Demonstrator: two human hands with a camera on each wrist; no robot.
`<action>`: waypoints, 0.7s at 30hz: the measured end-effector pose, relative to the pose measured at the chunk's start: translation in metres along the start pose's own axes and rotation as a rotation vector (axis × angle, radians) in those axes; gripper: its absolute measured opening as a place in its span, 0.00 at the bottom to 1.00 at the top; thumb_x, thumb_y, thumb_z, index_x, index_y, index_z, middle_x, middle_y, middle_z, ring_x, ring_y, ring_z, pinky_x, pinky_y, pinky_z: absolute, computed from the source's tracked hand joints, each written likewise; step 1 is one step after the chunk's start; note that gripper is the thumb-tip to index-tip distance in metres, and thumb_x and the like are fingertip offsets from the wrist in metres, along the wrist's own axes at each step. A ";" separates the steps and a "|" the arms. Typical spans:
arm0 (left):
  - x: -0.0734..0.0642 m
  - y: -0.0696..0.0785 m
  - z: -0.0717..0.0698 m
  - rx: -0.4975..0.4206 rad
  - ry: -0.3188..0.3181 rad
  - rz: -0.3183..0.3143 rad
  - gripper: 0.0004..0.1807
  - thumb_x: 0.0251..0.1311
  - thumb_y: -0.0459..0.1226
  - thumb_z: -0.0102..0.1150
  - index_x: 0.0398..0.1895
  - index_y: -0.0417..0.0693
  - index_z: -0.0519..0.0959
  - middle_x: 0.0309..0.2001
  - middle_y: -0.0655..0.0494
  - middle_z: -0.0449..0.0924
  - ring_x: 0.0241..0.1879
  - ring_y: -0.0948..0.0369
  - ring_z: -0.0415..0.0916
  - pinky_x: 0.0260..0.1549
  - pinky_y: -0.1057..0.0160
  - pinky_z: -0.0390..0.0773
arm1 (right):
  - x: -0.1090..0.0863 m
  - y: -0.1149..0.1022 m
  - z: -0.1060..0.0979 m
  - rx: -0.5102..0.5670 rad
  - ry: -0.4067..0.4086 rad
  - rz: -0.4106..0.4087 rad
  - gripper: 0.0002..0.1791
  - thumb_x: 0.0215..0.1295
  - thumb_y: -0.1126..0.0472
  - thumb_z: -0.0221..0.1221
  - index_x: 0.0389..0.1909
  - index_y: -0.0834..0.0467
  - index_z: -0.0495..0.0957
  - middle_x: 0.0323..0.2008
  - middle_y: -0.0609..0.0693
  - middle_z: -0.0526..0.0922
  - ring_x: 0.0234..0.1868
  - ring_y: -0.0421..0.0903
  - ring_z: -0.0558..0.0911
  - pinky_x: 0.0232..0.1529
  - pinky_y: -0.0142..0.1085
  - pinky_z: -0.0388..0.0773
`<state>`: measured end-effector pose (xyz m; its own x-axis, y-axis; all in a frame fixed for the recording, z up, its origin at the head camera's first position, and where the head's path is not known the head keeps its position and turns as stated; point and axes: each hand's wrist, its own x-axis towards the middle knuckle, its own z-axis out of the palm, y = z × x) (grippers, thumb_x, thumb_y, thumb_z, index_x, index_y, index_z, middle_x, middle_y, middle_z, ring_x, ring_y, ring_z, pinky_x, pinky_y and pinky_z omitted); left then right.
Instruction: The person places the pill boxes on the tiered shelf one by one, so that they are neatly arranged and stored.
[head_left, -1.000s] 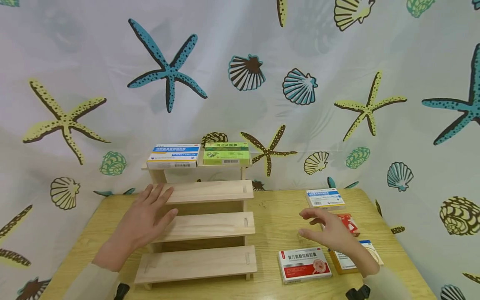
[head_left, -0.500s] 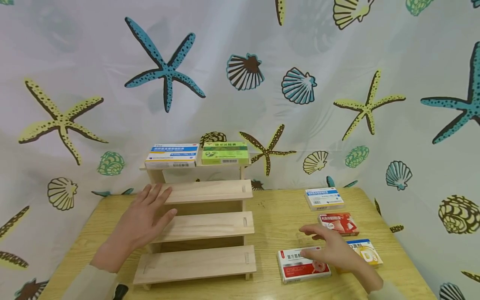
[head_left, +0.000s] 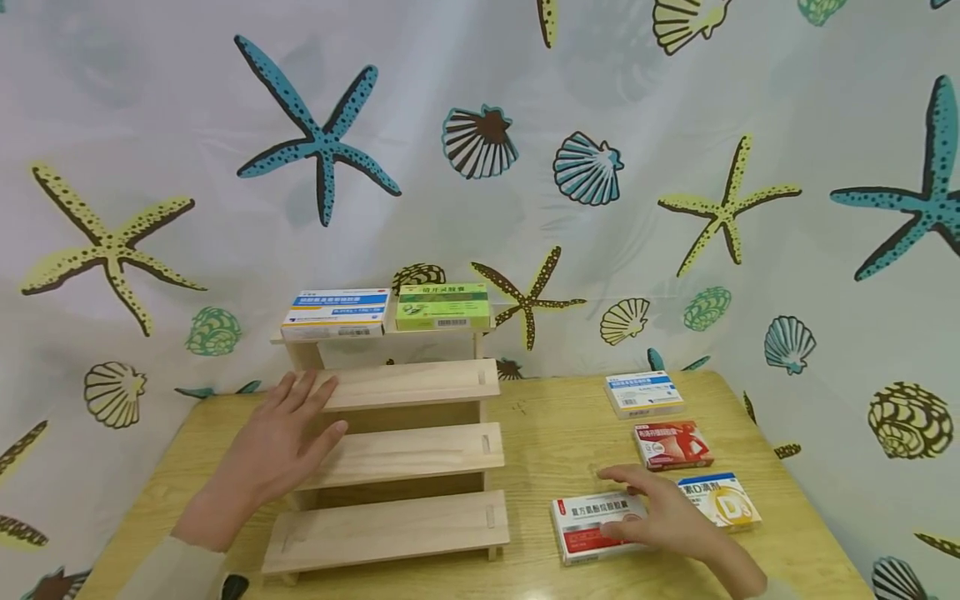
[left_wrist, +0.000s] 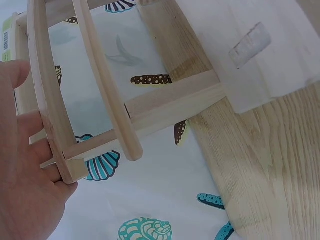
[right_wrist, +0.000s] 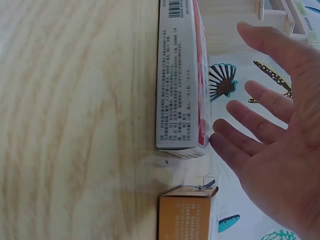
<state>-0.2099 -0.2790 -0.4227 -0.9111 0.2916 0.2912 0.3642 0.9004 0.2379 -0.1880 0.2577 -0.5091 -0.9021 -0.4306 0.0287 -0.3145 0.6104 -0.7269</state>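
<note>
My left hand (head_left: 270,442) rests on the left end of the second tier from the top of a wooden stepped rack (head_left: 405,454), fingers extended and thumb spread. In the left wrist view its fingertips are hidden behind a wooden rail (left_wrist: 47,100). On the right, my right hand (head_left: 667,512) hovers over the right end of a white and red medicine box (head_left: 581,533), overlapping it in the head view. The right wrist view shows its thumb and fingers spread beside that box's printed edge (right_wrist: 177,90), nothing held between them.
On the rack's top tier lie a blue and white medicine box (head_left: 337,314) and a green one (head_left: 442,307). At the table's right lie another blue and white box (head_left: 645,393), a red box (head_left: 673,444) and a vitamin D box (head_left: 723,502). A patterned curtain (head_left: 420,225) hangs behind.
My right hand has come down and toward me, from in front of the red box to over the white and red box. My left hand stays on the rack. The view has shifted slightly.
</note>
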 end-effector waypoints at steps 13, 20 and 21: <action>-0.006 0.004 0.001 0.022 -0.004 -0.009 0.40 0.79 0.56 0.49 0.82 0.38 0.60 0.80 0.25 0.54 0.78 0.24 0.49 0.75 0.26 0.53 | -0.003 0.001 0.009 -0.040 -0.015 0.032 0.40 0.58 0.43 0.77 0.69 0.52 0.78 0.70 0.51 0.79 0.72 0.60 0.75 0.72 0.63 0.71; -0.029 0.022 0.015 0.002 -0.009 -0.065 0.44 0.81 0.57 0.44 0.85 0.37 0.50 0.83 0.26 0.40 0.82 0.26 0.36 0.80 0.29 0.37 | -0.006 0.005 0.012 -0.071 -0.009 0.029 0.42 0.53 0.43 0.79 0.68 0.52 0.78 0.69 0.54 0.79 0.71 0.62 0.76 0.70 0.66 0.71; -0.033 0.025 0.017 -0.003 -0.015 -0.076 0.45 0.81 0.58 0.44 0.86 0.38 0.47 0.84 0.27 0.37 0.82 0.27 0.33 0.80 0.29 0.36 | -0.007 0.006 0.012 -0.076 -0.009 0.031 0.42 0.53 0.43 0.80 0.68 0.52 0.78 0.69 0.55 0.78 0.71 0.63 0.76 0.70 0.66 0.71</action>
<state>-0.1739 -0.2605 -0.4425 -0.9389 0.2273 0.2585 0.2945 0.9192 0.2613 -0.1802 0.2566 -0.5218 -0.9090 -0.4168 0.0008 -0.3088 0.6720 -0.6731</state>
